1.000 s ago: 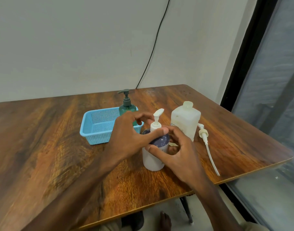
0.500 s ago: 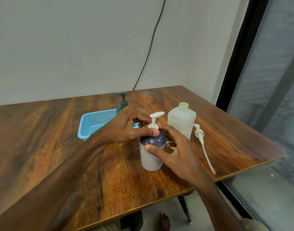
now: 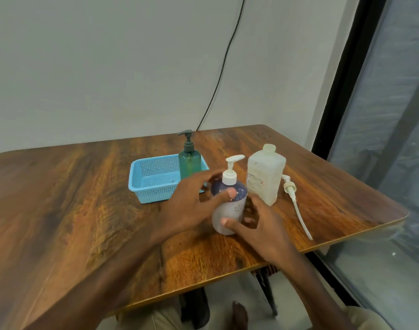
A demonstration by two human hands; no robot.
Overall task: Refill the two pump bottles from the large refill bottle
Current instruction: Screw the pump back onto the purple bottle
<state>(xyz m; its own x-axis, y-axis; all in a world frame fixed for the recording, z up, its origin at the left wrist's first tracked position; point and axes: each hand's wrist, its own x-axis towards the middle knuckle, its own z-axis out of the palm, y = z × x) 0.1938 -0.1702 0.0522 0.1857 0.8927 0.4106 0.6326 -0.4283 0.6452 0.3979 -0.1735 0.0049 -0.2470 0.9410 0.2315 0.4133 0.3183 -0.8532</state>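
Observation:
A white pump bottle with a purple top stands on the wooden table, its white pump head in place. My left hand wraps its shoulder, thumb on the front and fingers spread behind. My right hand holds the lower body, thumb in front and fingers curled round the right side. The large translucent refill bottle stands uncapped just right of it. A green pump bottle stands in the right end of a blue basket behind my left hand.
A loose cream pump with a long dip tube lies on the table right of the refill bottle. The table's front edge and right corner are close to the bottles. A black cable hangs down the wall; a window fills the right side.
My left hand has come down from the pump collar to the bottle's shoulder. My right hand has slid lower on the body. The camera view has shifted slightly.

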